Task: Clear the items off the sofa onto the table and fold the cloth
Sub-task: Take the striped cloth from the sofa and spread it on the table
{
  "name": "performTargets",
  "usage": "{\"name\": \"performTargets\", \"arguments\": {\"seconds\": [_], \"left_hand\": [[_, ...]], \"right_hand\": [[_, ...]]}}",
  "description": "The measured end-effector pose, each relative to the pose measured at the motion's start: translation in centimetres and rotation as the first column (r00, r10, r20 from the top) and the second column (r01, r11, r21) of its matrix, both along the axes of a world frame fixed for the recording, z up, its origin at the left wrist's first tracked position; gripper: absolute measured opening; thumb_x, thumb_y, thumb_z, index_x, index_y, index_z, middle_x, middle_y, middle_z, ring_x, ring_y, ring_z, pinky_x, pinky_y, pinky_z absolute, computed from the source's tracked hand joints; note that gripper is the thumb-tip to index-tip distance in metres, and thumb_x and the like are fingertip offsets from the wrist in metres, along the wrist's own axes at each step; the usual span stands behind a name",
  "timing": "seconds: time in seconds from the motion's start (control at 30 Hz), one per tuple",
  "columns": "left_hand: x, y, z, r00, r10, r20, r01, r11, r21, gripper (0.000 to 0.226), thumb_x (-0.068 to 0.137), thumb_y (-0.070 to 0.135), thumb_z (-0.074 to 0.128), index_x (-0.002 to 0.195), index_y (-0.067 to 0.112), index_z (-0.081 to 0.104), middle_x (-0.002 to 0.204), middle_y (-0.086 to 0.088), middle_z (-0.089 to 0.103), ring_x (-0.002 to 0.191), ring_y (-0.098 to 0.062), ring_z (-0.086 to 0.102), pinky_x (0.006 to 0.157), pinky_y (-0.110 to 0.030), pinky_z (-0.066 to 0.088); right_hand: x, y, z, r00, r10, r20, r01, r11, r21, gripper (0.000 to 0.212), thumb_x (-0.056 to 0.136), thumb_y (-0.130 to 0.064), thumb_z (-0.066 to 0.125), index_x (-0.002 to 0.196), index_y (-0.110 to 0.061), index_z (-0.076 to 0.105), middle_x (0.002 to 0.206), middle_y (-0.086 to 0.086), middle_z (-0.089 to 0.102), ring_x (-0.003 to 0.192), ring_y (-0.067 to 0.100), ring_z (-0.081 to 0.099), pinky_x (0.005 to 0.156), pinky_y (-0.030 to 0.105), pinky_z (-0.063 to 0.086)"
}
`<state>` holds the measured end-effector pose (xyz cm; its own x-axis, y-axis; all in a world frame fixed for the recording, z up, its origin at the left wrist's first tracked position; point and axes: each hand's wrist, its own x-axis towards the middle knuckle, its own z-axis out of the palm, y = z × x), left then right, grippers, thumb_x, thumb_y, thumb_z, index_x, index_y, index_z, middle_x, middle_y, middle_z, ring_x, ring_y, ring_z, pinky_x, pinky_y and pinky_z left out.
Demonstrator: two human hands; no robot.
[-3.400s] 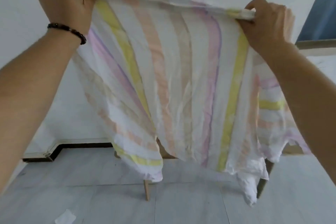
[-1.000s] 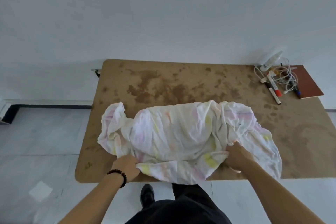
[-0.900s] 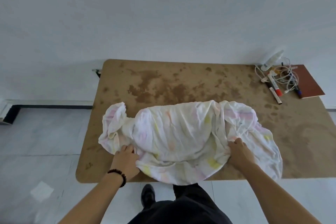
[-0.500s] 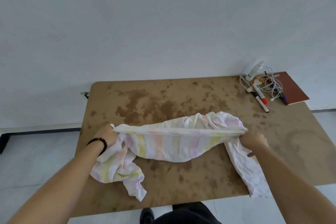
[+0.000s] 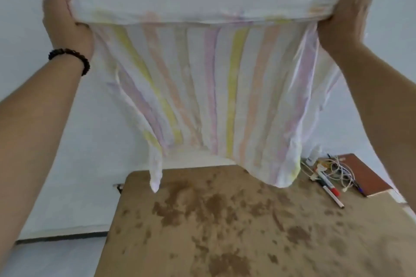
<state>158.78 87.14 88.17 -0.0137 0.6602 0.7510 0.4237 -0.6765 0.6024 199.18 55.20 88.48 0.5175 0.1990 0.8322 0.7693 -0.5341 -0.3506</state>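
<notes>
A white cloth (image 5: pixel 202 87) with yellow, pink and purple stripes hangs spread in the air above the far part of the brown stained table (image 5: pixel 236 231). My left hand (image 5: pixel 64 22), with a dark bead bracelet at the wrist, grips its upper left corner. My right hand (image 5: pixel 346 13) grips the upper right corner. The top edge is stretched between both hands at head height. The lower edge dangles just above the table's far edge, one thin tail hanging at the left.
At the table's far right lie a brown notebook (image 5: pixel 364 175), a tangled white cable (image 5: pixel 335 171), markers (image 5: pixel 329 189) and a small white bottle (image 5: pixel 314 155). A white wall stands behind; grey floor shows at the lower left.
The cloth lay bunched on the table with both hands at its near edge. Both hands gathered an edge and have lifted it high, so it now hangs spread out.
</notes>
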Motion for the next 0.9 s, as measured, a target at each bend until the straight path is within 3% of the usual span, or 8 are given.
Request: {"name": "performTargets", "arguments": {"seconds": [0.1,0.17,0.23,0.33,0.47,0.67,0.8,0.9], "left_hand": [[-2.5,2.3,4.2,0.997,-0.017,0.08,0.004,0.987,0.159,0.028,0.092,0.027,0.036,0.076,0.049,0.035,0.085,0.019,0.042,0.078,0.002,0.043,0.076,-0.029,0.049],[-3.7,0.7,4.8,0.998,0.039,0.047,-0.048,0.974,0.221,0.029,0.09,0.023,0.035,0.076,0.048,0.032,0.086,0.018,0.038,0.077,0.002,0.039,0.077,-0.02,0.041],[-4.6,-1.9,3.5,0.999,0.032,-0.039,-0.021,0.968,0.251,0.027,0.087,0.017,0.034,0.081,0.043,0.035,0.093,0.015,0.038,0.082,-0.004,0.042,0.08,-0.014,0.035],[-6.8,-3.2,-1.3,0.985,-0.029,-0.172,0.078,0.956,0.284,0.023,0.09,0.009,0.037,0.093,0.025,0.055,0.098,0.021,0.036,0.103,-0.025,0.048,0.09,-0.028,0.037],[-8.3,-4.4,-12.7,0.954,-0.068,-0.291,0.052,0.997,-0.064,0.028,0.084,-0.006,0.048,0.109,-0.005,0.059,0.124,-0.026,0.049,0.114,-0.039,0.051,0.095,-0.036,0.041],[-12.2,-11.7,-32.1,0.802,-0.291,-0.521,-0.084,0.809,-0.581,0.036,0.084,-0.011,0.05,0.118,-0.003,0.057,0.139,-0.02,0.041,0.121,-0.037,0.048,0.097,-0.04,0.042],[-16.3,-18.3,-42.9,0.579,-0.462,-0.672,-0.21,0.712,-0.671,0.043,0.086,-0.009,0.049,0.127,0.0,0.054,0.138,-0.017,0.044,0.122,-0.032,0.046,0.1,-0.037,0.042],[-19.4,-23.4,-47.5,0.405,-0.587,-0.701,-0.267,0.658,-0.704,0.044,0.089,-0.007,0.045,0.129,0.009,0.052,0.141,-0.01,0.041,0.126,-0.025,0.043,0.101,-0.032,0.04]], "right_hand": [[-1.2,-0.2,4.6,0.998,0.028,0.06,-0.035,0.992,0.124,0.05,0.08,-0.016,0.038,0.124,0.005,0.048,0.132,0.024,0.048,0.121,0.042,0.047,0.102,0.039,0.035],[-2.5,-0.4,4.8,0.997,0.053,0.057,-0.059,0.992,0.108,0.053,0.078,-0.024,0.036,0.121,0.003,0.048,0.129,0.024,0.048,0.117,0.041,0.048,0.097,0.042,0.037],[-3.8,-0.6,3.3,0.997,0.075,0.014,-0.076,0.995,0.063,0.057,0.075,-0.033,0.033,0.119,-0.001,0.048,0.127,0.024,0.048,0.112,0.042,0.05,0.089,0.047,0.041],[-5.0,-1.0,-2.2,0.991,0.074,-0.113,-0.078,0.997,-0.03,0.053,0.077,-0.039,0.037,0.117,-0.005,0.046,0.123,0.026,0.047,0.107,0.047,0.051,0.087,0.054,0.046],[-7.4,-2.0,-13.6,0.939,0.029,-0.341,-0.12,0.962,-0.247,0.042,0.087,-0.019,0.056,0.122,0.001,0.046,0.125,0.029,0.045,0.111,0.05,0.05,0.092,0.057,0.044],[-11.8,-7.6,-31.6,0.804,-0.184,-0.565,-0.247,0.762,-0.599,0.042,0.087,-0.012,0.059,0.125,0.003,0.053,0.125,0.028,0.049,0.111,0.046,0.052,0.09,0.046,0.044],[-14.8,-13.3,-40.9,0.765,-0.314,-0.563,-0.333,0.554,-0.763,0.033,0.087,-0.016,0.057,0.116,-0.001,0.058,0.114,0.025,0.055,0.101,0.044,0.054,0.078,0.042,0.045],[-17.8,-18.0,-46.0,0.724,-0.402,-0.56,-0.398,0.42,-0.816,0.036,0.089,-0.018,0.053,0.124,-0.009,0.056,0.123,0.022,0.054,0.112,0.044,0.052,0.087,0.044,0.046]]}}
